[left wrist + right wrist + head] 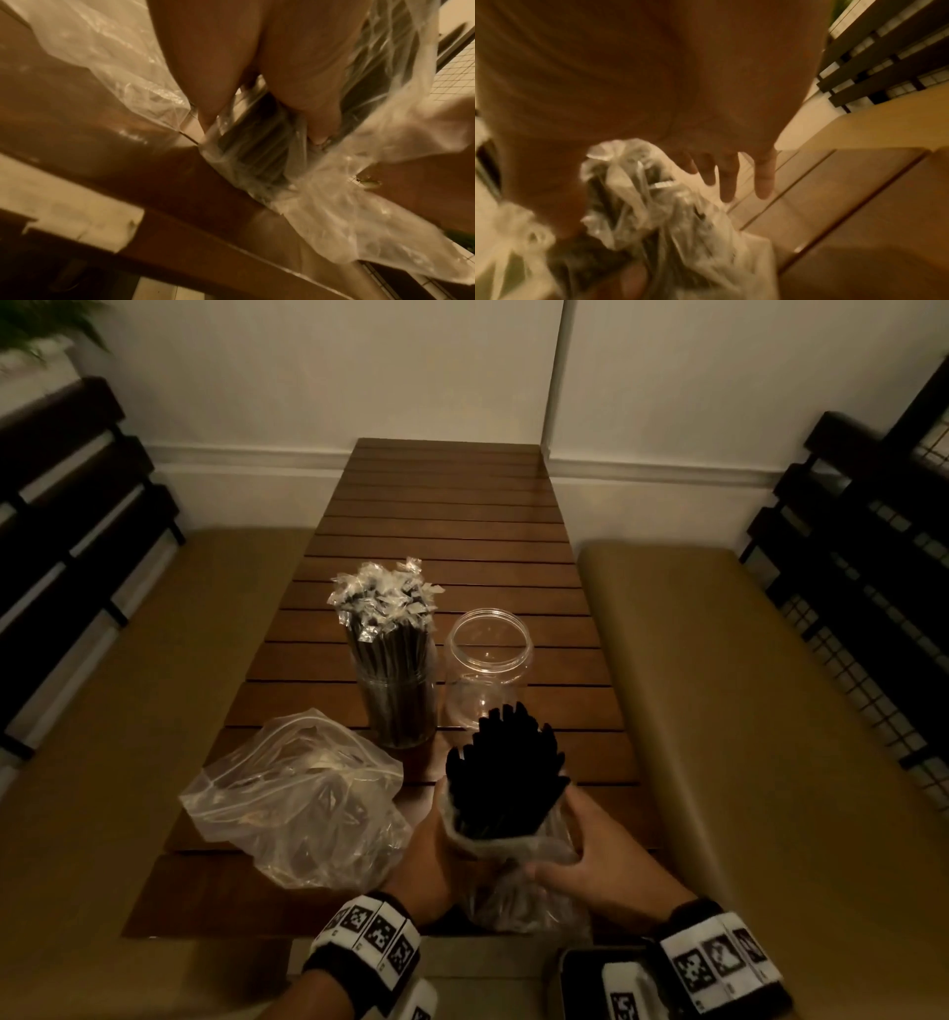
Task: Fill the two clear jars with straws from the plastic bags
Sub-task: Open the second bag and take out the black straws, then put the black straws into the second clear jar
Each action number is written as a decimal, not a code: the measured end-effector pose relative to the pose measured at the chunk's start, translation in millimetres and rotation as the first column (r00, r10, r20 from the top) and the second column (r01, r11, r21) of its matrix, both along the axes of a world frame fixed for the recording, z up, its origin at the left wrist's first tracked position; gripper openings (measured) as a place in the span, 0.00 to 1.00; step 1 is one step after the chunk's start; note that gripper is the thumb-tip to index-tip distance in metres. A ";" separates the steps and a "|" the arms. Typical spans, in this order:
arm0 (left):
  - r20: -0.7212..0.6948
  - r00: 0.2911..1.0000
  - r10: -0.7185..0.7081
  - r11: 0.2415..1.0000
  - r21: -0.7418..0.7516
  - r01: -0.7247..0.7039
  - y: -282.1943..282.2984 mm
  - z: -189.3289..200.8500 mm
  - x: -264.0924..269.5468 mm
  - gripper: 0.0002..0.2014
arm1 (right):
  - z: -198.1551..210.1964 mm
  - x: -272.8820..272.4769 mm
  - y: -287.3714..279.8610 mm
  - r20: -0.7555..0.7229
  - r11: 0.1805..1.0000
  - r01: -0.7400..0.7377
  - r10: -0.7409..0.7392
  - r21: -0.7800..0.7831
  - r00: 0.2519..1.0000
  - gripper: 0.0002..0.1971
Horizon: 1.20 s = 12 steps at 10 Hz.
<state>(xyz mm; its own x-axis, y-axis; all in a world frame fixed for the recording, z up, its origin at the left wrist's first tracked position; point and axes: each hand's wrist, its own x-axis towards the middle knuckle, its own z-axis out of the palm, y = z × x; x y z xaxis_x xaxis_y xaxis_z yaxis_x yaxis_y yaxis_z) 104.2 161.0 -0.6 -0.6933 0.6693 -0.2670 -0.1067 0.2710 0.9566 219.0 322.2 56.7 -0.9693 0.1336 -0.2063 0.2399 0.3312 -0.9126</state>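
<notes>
From the head camera we see our left hand (pixel 426 852) wrapped around the left side of a plastic bag (pixel 518 891) whose mouth is pushed down around a bundle of black straws (pixel 506 775). Our right hand (pixel 598 857) curls around the bag's right side, thumb across the front. The straw tips stick up just beyond both hands. Farther out past the fingers stands an empty jar (pixel 488 667); to its left, touching or nearly so, a jar (pixel 403 706) packed with wrapped straws (pixel 385 608). Left of our left hand lies a crumpled bag (pixel 303 801) on the slatted table (pixel 436 521).

The left wrist camera shows our left fingers (pixel 308 91) curled and pressing the clear bag (pixel 347 203) against the dark straws (pixel 257 142) inside it, above the table edge.

The right wrist camera is blurred. Our right fingertips (pixel 765 178) reach out past the bag (pixel 680 223), lying along its side, while the thumb runs down the near side of the bundle.
</notes>
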 end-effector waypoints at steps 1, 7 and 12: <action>0.023 1.000 -0.005 0.998 -0.057 0.006 -2.0 -13.7 0.1 0.43 | -0.3 -3.1 9.1 -0.063 0.981 0.184 -0.180 0.057 0.982 0.68; -0.314 0.948 0.052 0.993 0.116 -0.016 -21.7 37.8 0.9 0.63 | -30.7 -16.6 -9.0 -0.396 0.961 0.233 -0.158 0.150 0.905 0.12; -0.200 0.979 -0.029 0.996 0.076 0.045 -6.8 5.1 -12.3 0.43 | -18.1 -19.6 -17.6 -0.353 0.923 0.252 -0.141 0.292 0.925 0.08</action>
<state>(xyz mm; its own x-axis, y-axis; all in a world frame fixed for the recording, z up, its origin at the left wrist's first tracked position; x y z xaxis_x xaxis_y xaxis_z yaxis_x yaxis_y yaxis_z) 91.9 154.2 4.5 -0.7015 0.7090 -0.0713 0.0958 0.1929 0.9765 199.3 304.6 38.6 -0.9218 0.3336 0.1975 0.0457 0.5994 -0.7992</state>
